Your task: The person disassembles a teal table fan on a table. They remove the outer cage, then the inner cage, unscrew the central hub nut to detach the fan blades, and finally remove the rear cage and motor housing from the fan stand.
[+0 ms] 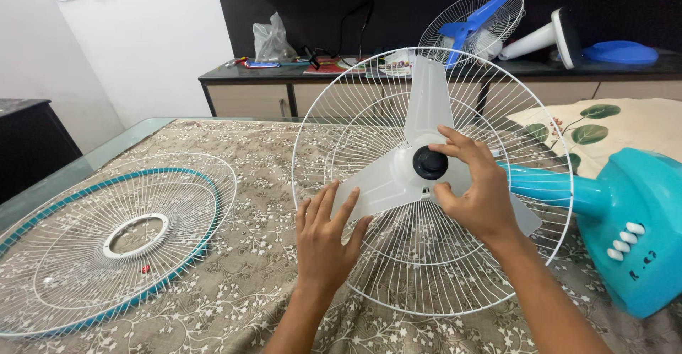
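Observation:
A teal pedestal fan (632, 219) lies on its side on the table, its white rear wire guard (398, 283) facing me. A translucent white three-blade propeller (426, 98) sits on the shaft, capped by a black round knob (430, 163). My right hand (479, 187) curls its fingers around that knob, thumb below and fingers above. My left hand (327, 237) lies flat, fingers spread, pressing on the lower-left blade.
The front wire guard (106, 237) with a teal rim lies flat at the left on the patterned tablecloth (249, 283). Behind, a dark sideboard (298, 77) carries a second fan with blue blades (469, 24), a white fan stand (547, 38), a plastic bag and small items.

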